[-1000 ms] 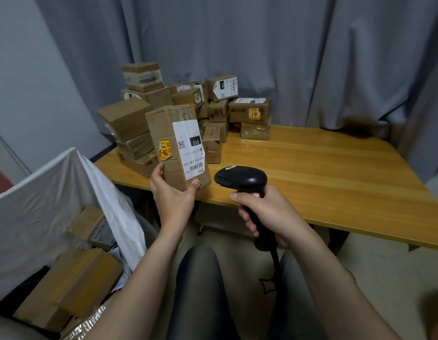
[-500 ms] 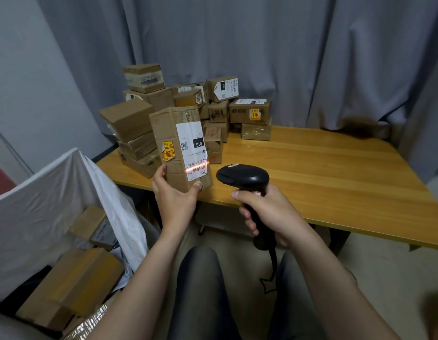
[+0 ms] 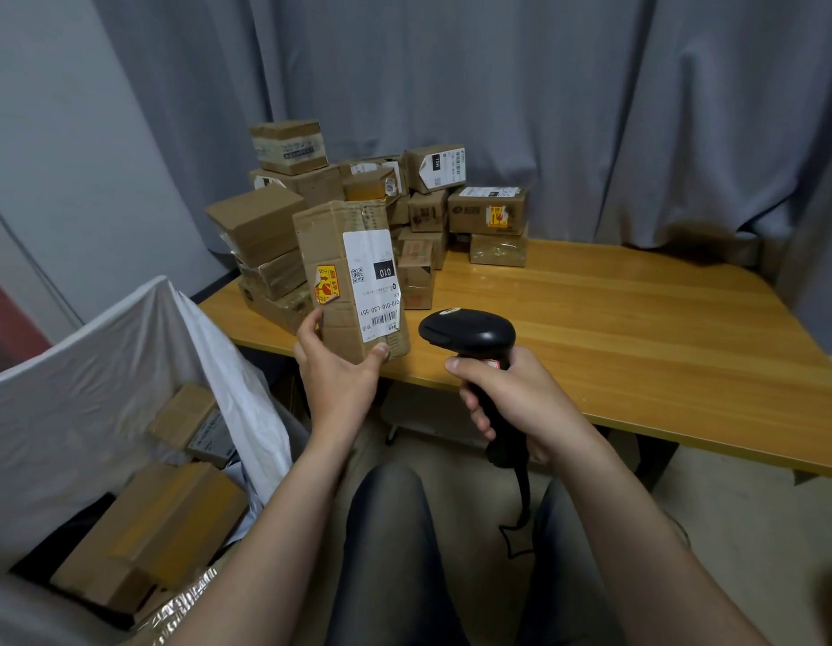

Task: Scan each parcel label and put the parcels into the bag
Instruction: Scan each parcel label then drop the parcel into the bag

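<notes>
Holding the cardboard parcel (image 3: 339, 282) upright at frame centre, your left hand (image 3: 339, 380) grip closed round its base, turn the label (image 3: 374, 284) barcode squarely to the barcode scanner (image 3: 467, 335) your right hand (image 3: 521, 403) grip clasps, before dropping it into the white bag (image 3: 101, 366) at lower left.

Gripping a tall brown cardboard parcel (image 3: 344, 272) by its lower end in the left hand (image 3: 339, 380), upright, white shipping label (image 3: 372, 282) facing near.
Clasping a black handheld barcode scanner (image 3: 467, 335) by its handle in the right hand (image 3: 521, 403), just right of the parcel. Behind, a heap of brown cardboard boxes (image 3: 488, 212) on the far left of a light wooden table (image 3: 638, 328). Near left, an open white plastic bag (image 3: 101, 389) with cardboard boxes inside.
</notes>
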Available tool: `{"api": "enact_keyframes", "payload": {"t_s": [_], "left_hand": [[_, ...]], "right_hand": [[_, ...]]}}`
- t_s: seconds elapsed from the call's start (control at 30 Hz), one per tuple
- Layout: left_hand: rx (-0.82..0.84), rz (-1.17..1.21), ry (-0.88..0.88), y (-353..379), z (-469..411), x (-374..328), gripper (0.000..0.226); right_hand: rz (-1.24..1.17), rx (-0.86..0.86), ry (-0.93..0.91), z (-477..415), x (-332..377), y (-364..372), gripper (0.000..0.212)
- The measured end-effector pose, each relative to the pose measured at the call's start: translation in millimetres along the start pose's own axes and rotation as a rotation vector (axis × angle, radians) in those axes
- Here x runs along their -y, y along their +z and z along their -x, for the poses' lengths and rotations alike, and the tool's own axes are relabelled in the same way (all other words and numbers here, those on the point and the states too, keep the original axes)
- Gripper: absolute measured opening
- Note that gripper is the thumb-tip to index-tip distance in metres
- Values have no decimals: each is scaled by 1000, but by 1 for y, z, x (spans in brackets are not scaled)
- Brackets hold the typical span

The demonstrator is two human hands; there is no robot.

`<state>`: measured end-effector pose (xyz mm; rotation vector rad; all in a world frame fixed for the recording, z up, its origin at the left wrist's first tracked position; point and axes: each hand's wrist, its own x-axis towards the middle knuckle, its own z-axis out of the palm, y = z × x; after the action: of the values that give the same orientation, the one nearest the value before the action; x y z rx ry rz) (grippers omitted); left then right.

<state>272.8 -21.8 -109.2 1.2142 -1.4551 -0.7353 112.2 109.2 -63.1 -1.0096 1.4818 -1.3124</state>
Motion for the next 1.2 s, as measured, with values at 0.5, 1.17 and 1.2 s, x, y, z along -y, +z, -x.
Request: {"api": "enact_keyframes", "payload": {"t_s": [0.5,1.17,1.2], "left_hand": [[-414,-475,-12,-167,-30,7,57],[143,-815,-312,-140,-48,164,88],[189,-818,-325,-140,-48,171,85]], "right_hand": [[62,60,13,-77,8,73,17],[91,74,116,-119,-18,105,19],[93,75,117,-120,-18,106,19]]}}
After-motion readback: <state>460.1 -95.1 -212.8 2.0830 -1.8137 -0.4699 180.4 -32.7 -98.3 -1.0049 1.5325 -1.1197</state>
